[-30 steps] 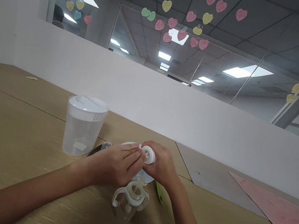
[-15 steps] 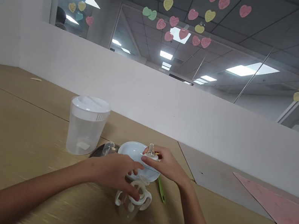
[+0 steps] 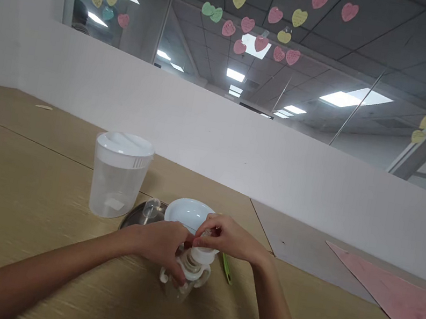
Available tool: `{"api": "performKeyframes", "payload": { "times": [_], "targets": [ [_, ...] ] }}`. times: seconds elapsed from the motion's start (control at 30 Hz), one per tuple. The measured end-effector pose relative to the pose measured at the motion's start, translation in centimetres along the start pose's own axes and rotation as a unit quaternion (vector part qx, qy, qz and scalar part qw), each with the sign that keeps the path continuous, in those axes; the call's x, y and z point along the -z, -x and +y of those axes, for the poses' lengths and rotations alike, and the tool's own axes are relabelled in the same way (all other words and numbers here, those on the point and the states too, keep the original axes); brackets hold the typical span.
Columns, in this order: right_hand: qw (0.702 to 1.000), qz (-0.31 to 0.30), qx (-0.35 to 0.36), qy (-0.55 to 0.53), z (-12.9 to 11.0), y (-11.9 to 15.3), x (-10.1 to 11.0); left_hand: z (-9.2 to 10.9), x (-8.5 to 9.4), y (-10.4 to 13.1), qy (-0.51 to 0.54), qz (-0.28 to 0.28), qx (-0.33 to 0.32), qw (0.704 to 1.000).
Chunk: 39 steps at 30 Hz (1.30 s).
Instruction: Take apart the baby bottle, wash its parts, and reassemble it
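Note:
A clear bottle (image 3: 177, 290) with white side handles stands on the table near the front. My left hand (image 3: 164, 244) is around its upper left side, thumb in front and fingers behind the neck. In my right hand (image 3: 220, 235), thumb and fingers pinch a white collar (image 3: 203, 256) with a clear nipple, mostly hidden by the fingers. The collar is tilted just above the bottle's open mouth. Behind the hands sits a light blue bowl (image 3: 188, 211).
A clear pitcher (image 3: 117, 181) with a white lid stands at the left. Beside it, a dark round tray (image 3: 132, 218) bears a clear cap (image 3: 151, 207). A green handle (image 3: 226, 269) lies right of the bottle. A pink sheet (image 3: 390, 292) is at far right.
My right hand has brought the collar down and left, from over the bowl to the bottle's mouth. The fingers of my left hand have closed in round the bottle's neck.

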State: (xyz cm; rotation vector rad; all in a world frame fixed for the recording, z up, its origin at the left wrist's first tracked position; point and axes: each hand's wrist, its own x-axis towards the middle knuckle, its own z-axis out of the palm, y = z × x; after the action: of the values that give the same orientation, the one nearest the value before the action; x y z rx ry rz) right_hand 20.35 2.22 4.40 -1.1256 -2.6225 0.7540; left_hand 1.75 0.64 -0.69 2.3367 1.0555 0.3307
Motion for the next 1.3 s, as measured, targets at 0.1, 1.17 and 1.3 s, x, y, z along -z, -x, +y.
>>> {"api": "performKeyframes", "payload": {
  "times": [0.1, 1.17, 1.3],
  "targets": [
    [0.999, -0.034, -0.006, -0.021, -0.1, 0.1, 0.0, -0.1, 0.2, -0.1, -0.003, 0.014, 0.002, 1.0],
    [0.998, 0.02, -0.024, 0.054, -1.1, 0.7, -0.5, -0.4, 0.0, -0.5, 0.016, 0.002, 0.007, 1.0],
    [0.999, -0.019, 0.022, 0.025, -0.7, 0.9, -0.2, -0.2, 0.1, -0.5, 0.049, -0.005, -0.022, 0.999]
  ]
}}
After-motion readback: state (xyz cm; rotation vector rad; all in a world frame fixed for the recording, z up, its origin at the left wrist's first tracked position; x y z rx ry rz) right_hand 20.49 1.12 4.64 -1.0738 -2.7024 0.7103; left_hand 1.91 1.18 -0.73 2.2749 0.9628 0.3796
